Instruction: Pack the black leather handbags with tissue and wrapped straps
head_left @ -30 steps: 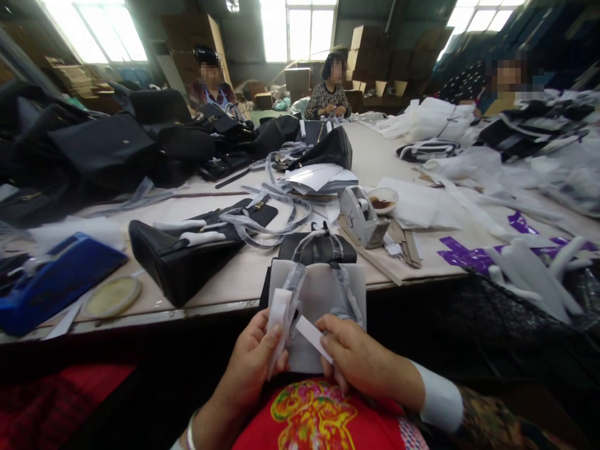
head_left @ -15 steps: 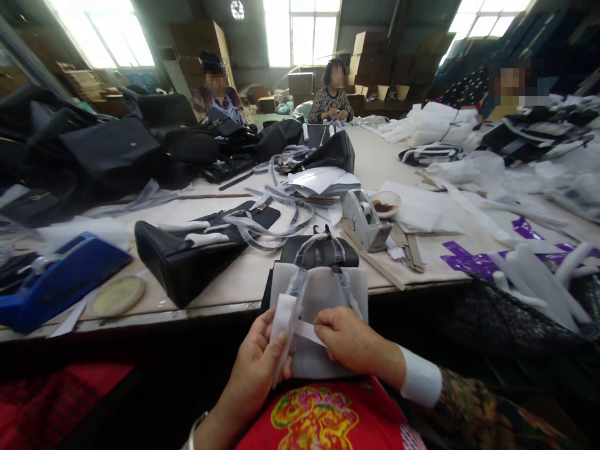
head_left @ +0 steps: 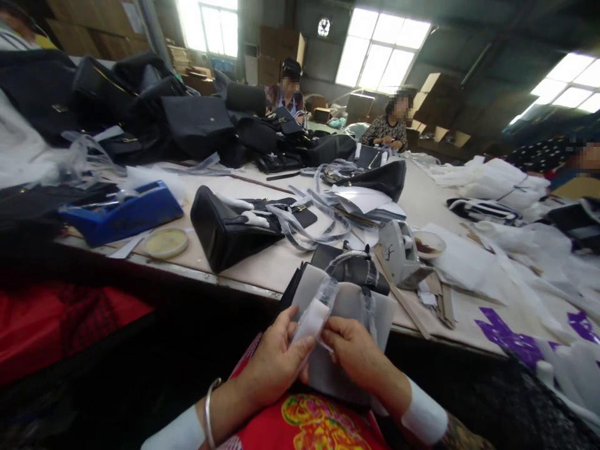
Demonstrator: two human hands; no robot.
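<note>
A black handbag (head_left: 337, 253) rests at the table edge and on my lap, with a translucent grey-white sheet (head_left: 349, 300) over its front. Its strap (head_left: 328, 286) is wrapped in clear plastic. My left hand (head_left: 279, 350) grips a white foam strip (head_left: 313, 319) lying along the strap, thumb on top. Close beside it, my right hand (head_left: 354, 350) is closed in a pinch at the strip's right edge; the part between its fingertips is mostly hidden.
Another black handbag (head_left: 234, 228) lies tilted to the left, near a blue tape dispenser (head_left: 126, 212) and a round yellowish dish (head_left: 165, 242). A grey tape dispenser (head_left: 398, 253) stands right. Black bags (head_left: 197, 125) pile up behind. Two co-workers sit across the table; another person is partly visible far right.
My view has swung left and tilted. My right hand has come closer to my left hand, and the stretch of white strip between them has shortened.
</note>
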